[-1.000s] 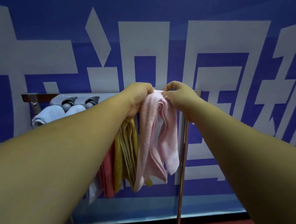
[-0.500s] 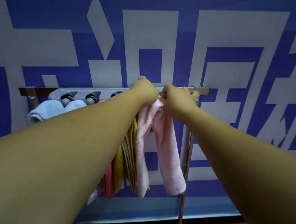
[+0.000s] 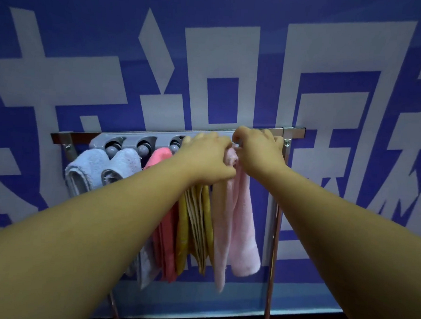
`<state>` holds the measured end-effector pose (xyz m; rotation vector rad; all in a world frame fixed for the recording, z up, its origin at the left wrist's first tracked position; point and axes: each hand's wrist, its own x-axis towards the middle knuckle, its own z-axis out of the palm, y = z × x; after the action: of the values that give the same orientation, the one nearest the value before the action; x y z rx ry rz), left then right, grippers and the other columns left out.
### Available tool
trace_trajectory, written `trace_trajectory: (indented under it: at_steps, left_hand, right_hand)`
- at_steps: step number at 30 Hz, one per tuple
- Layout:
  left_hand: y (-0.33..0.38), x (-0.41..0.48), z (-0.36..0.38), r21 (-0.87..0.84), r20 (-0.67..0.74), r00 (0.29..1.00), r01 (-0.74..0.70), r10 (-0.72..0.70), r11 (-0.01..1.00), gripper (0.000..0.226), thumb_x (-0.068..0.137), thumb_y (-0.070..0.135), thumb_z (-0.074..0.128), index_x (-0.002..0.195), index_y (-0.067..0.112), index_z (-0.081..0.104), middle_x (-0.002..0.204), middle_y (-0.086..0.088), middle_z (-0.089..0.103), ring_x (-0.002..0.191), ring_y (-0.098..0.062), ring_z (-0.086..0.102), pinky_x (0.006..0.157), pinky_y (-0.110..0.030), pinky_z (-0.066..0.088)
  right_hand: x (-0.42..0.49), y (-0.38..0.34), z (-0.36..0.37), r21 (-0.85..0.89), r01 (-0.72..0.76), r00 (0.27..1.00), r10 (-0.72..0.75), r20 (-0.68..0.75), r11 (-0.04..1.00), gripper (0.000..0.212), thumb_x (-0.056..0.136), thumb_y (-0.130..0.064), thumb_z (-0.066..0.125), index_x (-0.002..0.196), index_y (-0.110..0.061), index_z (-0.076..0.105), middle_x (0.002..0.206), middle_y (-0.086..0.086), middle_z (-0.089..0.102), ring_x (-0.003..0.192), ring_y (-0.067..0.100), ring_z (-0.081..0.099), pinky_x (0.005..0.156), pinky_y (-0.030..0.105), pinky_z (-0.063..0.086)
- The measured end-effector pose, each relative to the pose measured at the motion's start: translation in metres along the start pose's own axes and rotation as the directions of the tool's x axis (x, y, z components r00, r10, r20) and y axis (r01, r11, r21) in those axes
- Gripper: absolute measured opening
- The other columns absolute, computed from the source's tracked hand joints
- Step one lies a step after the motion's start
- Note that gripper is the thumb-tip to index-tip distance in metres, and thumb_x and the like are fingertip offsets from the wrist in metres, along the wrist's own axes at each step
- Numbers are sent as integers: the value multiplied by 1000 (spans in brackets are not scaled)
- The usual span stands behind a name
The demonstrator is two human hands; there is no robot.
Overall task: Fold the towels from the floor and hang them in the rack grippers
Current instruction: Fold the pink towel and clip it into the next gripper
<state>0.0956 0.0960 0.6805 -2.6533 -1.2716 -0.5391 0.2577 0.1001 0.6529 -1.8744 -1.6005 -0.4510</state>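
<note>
Fingers [image 3: 213, 138] of the left hand [image 3: 206, 159] and the right hand [image 3: 260, 151] are curling round the top of the pale pink towel [image 3: 241, 224], pinching it up at the rack [image 3: 293, 132]. It is hanging toward six o'clock. At its nine o'clock, a yellow towel [image 3: 183, 231], a coral towel [image 3: 169, 235] and white towels [image 3: 92, 167] are hanging before the blue lettered wall [image 3: 89, 31].

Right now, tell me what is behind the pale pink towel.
Behind the pale pink towel: the blue wall and, past its right edge, the rack's upright pole. The left hand and right hand cover its top, hiding whatever grips it.
</note>
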Motion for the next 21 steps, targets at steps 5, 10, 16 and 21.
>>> trace_trajectory:
  at_steps: [5, 10, 16, 21]
  left_hand:
    - [3, 3, 24, 131, -80, 997, 26, -16, 991, 55, 93, 41, 62, 144, 26, 47, 132, -5, 53, 130, -31, 48, 106, -49, 33]
    - [1, 6, 26, 47, -139, 990, 21, -14, 999, 42, 99, 25, 52, 140, 32, 55, 129, -6, 60, 127, -32, 56, 104, -46, 34]
    - [-7, 6, 20, -98, -117, 992, 37, -48, 994, 37, 96, 19, 57, 131, 28, 64, 127, -3, 70, 119, -31, 62, 83, -38, 42]
    - [-10, 8, 13, -85, -151, 988, -24, 11, 996, 32, 95, 24, 57, 123, 28, 71, 121, -2, 69, 114, -30, 63, 94, -43, 51]
  right_hand:
    - [-5, -7, -10, -29, 30, 999, -30, 31, 999, 25, 103, -26, 54, 120, -33, 70, 109, -1, 66, 117, 31, 53, 92, 42, 35]
    - [-27, -8, -24, -13, 104, 979, -100, 179, 995, 33, 99, -35, 45, 123, -30, 68, 113, -2, 61, 124, 31, 45, 99, 45, 31]
    - [-41, -11, -15, -87, 113, 964, -88, 251, 990, 71, 86, -60, 58, 149, -29, 47, 139, 3, 56, 139, 30, 40, 114, 50, 23]
    - [-36, -19, -7, -150, 55, 993, -40, 107, 987, 40, 96, -47, 55, 129, -25, 62, 125, 4, 63, 133, 31, 46, 109, 49, 27]
